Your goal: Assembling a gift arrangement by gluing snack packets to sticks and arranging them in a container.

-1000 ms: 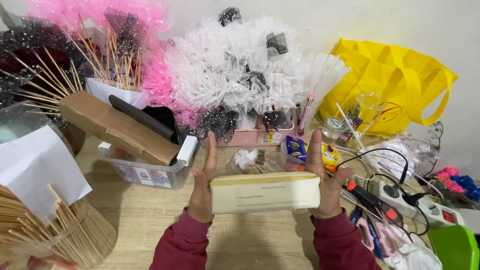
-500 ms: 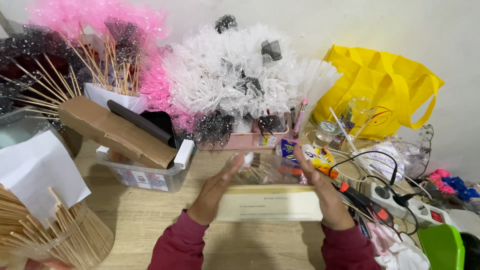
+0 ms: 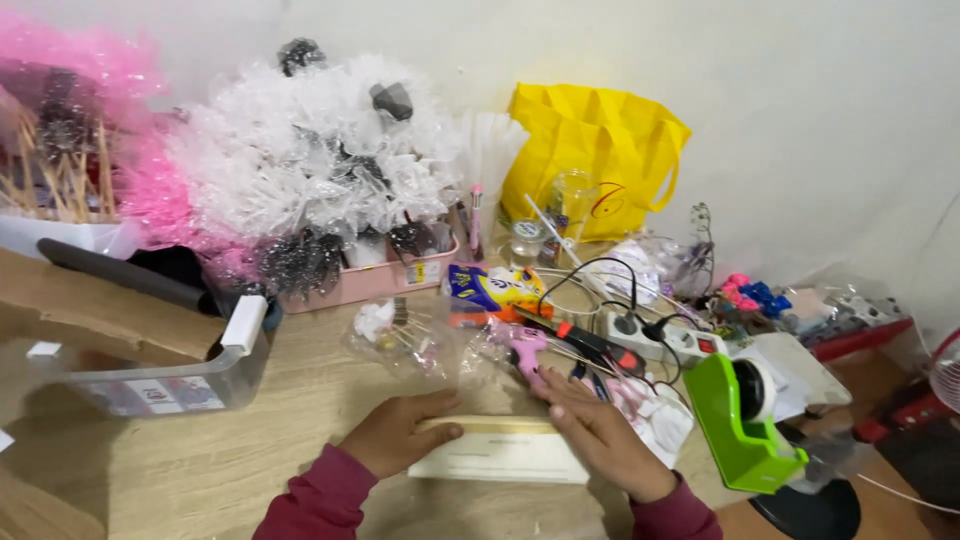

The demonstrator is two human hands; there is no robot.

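- The cream box lies flat on the near wooden table, already set down.
- The left hand and right hand rest on its ends, fingers loosely spread, gripping nothing else.
- The box looks unopened.

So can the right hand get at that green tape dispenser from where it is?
Probably yes. The right hand rests on the cream box, and the green tape dispenser stands just to its right on the table. Only the white packet lies low between them, so the way looks free.
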